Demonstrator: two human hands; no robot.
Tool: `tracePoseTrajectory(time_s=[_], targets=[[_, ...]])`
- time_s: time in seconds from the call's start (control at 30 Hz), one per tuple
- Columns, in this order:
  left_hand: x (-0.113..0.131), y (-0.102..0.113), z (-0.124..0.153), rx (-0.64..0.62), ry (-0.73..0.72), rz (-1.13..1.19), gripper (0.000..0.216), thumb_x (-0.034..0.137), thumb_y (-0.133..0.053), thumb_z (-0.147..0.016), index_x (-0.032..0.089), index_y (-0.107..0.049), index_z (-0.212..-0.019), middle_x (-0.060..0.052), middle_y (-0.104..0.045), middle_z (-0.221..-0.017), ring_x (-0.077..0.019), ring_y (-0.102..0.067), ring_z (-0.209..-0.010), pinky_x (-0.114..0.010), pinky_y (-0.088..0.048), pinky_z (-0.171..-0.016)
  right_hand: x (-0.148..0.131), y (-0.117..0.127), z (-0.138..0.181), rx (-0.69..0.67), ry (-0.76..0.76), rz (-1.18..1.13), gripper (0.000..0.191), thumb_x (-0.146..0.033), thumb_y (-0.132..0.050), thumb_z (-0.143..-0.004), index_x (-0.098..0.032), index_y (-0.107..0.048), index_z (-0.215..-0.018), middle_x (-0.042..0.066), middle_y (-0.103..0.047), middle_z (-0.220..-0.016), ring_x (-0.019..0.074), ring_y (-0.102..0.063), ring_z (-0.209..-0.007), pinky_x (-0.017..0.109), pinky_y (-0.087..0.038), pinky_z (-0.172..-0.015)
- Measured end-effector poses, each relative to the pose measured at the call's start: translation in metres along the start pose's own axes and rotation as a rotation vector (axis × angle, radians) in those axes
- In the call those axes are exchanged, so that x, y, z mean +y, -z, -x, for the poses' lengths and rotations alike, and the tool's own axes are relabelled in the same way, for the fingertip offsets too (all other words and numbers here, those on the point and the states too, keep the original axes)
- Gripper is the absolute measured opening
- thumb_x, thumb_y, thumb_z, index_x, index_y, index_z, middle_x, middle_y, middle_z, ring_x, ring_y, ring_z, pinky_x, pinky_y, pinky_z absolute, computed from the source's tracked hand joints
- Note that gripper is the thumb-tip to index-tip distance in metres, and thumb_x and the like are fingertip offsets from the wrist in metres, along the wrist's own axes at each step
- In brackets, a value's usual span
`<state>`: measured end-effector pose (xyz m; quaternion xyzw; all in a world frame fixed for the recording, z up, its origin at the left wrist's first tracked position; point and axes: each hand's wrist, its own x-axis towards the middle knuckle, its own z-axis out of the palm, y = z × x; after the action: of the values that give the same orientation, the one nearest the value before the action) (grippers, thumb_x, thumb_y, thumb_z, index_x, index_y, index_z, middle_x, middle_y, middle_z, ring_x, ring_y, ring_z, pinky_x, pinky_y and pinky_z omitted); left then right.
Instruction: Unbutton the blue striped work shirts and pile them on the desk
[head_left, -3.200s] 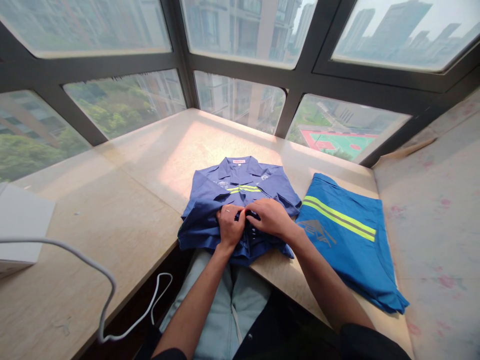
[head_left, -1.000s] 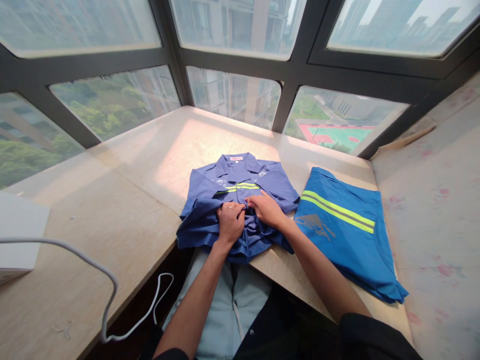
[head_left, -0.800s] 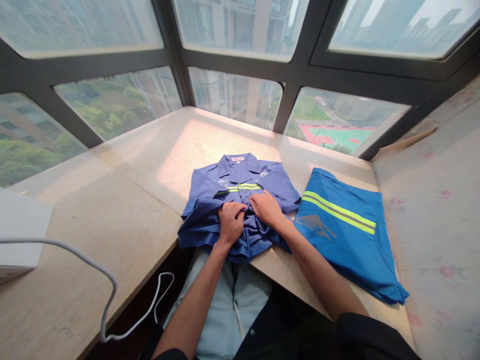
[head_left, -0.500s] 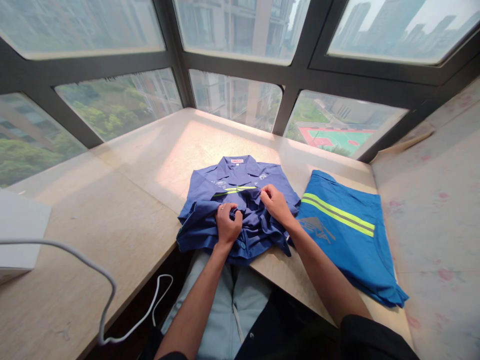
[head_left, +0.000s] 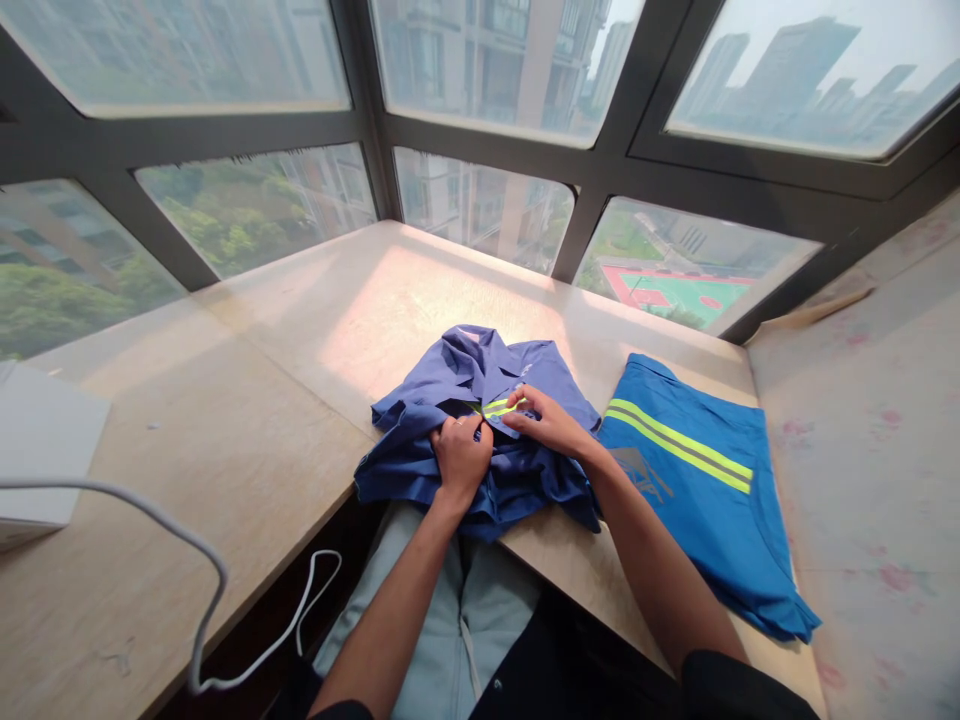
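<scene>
A dark blue work jacket [head_left: 420, 465] lies rumpled at the front edge of the ledge, its collar toward the window. Yellow-green reflective tape crosses its chest, and the lower front is bunched up. My left hand [head_left: 463, 455] is closed around a fold of the jacket near the middle of its front. Just right of it, my right hand [head_left: 551, 422] is above the tape with thumb and fingers apart; its fingertips are close to the cloth, and whether they touch it I cannot tell.
Folded bright blue work trousers [head_left: 697, 500] with a yellow-green stripe lie to the right, beside the papered wall [head_left: 877, 480]. At left are a white box [head_left: 49, 450] and a white cable [head_left: 206, 590] hanging over the ledge [head_left: 247, 430]. Framed windows [head_left: 487, 205] stand behind.
My left hand has pulled the jacket's front, so the collar and shoulders have crumpled and shifted. My right hand has let go of the cloth and its fingers have spread.
</scene>
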<state>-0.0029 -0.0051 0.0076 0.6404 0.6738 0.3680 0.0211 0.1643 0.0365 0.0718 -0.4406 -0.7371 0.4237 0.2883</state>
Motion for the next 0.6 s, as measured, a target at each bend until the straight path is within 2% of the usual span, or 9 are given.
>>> tracePoseTrajectory(time_s=[0.07,0.13,0.2,0.27,0.37,0.47,0.6], targets=[[0.001,0.003,0.0,0.01,0.005,0.021,0.008,0.021,-0.059,-0.083,0.02,-0.066,-0.082,-0.005,-0.067,-0.083,-0.0239,-0.056,-0.087,-0.036,-0.033,-0.073,-0.003,-0.002,0.003,-0.075,0.042,0.233,0.049,-0.05,-0.076,-0.072,-0.024,-0.062,-0.111,0.002,-0.068,-0.103,0.0202,-0.063,-0.095,0.029,-0.046,-0.083],[0.002,0.007,0.0,0.024,0.005,0.039,0.005,0.02,-0.059,-0.081,0.019,-0.063,-0.078,-0.006,-0.064,-0.083,-0.0242,-0.055,-0.089,-0.035,-0.034,-0.073,-0.005,-0.006,0.004,-0.105,0.08,0.472,0.057,-0.048,-0.081,-0.068,-0.027,-0.064,-0.118,0.002,-0.071,-0.103,0.0221,-0.066,-0.095,0.029,-0.046,-0.082],[0.003,0.009,0.0,0.048,-0.004,0.066,0.003,0.02,-0.061,-0.079,0.019,-0.064,-0.078,-0.007,-0.062,-0.088,-0.0247,-0.054,-0.092,-0.035,-0.036,-0.076,-0.003,-0.01,0.003,-0.077,0.12,0.651,0.055,-0.045,-0.081,-0.071,-0.028,-0.066,-0.121,0.004,-0.073,-0.103,0.0232,-0.068,-0.094,0.03,-0.047,-0.082],[0.003,0.011,0.0,0.083,-0.026,0.118,0.002,0.02,-0.065,-0.077,0.018,-0.065,-0.079,-0.009,-0.06,-0.101,-0.0249,-0.053,-0.097,-0.037,-0.039,-0.084,0.0,-0.012,0.002,-0.035,0.154,0.732,0.049,-0.042,-0.079,-0.075,-0.028,-0.067,-0.121,0.005,-0.072,-0.105,0.0227,-0.068,-0.096,0.03,-0.046,-0.082],[0.0,0.01,0.0,0.109,-0.074,0.193,0.004,0.019,-0.068,-0.076,0.018,-0.064,-0.077,-0.01,-0.056,-0.119,-0.0248,-0.053,-0.109,-0.039,-0.038,-0.095,0.006,-0.014,0.001,0.046,0.165,0.71,0.034,-0.038,-0.074,-0.081,-0.028,-0.071,-0.113,0.004,-0.07,-0.101,0.0194,-0.066,-0.09,0.028,-0.046,-0.078],[-0.002,0.009,0.001,0.102,-0.089,0.22,0.009,0.023,-0.069,-0.079,0.018,-0.062,-0.076,-0.009,-0.058,-0.12,-0.025,-0.053,-0.114,-0.039,-0.038,-0.095,0.009,-0.013,0.001,0.115,0.206,0.523,0.016,-0.03,-0.065,-0.089,-0.024,-0.074,-0.1,0.004,-0.067,-0.097,0.0163,-0.063,-0.089,0.025,-0.045,-0.078],[-0.002,0.008,0.001,0.101,-0.087,0.252,0.013,0.027,-0.067,-0.085,0.018,-0.061,-0.076,-0.006,-0.064,-0.113,-0.0237,-0.055,-0.111,-0.039,-0.037,-0.092,0.01,-0.013,-0.001,0.106,0.217,0.34,0.018,-0.029,-0.057,-0.093,-0.018,-0.071,-0.09,0.004,-0.066,-0.092,0.0157,-0.06,-0.086,0.026,-0.044,-0.08]])
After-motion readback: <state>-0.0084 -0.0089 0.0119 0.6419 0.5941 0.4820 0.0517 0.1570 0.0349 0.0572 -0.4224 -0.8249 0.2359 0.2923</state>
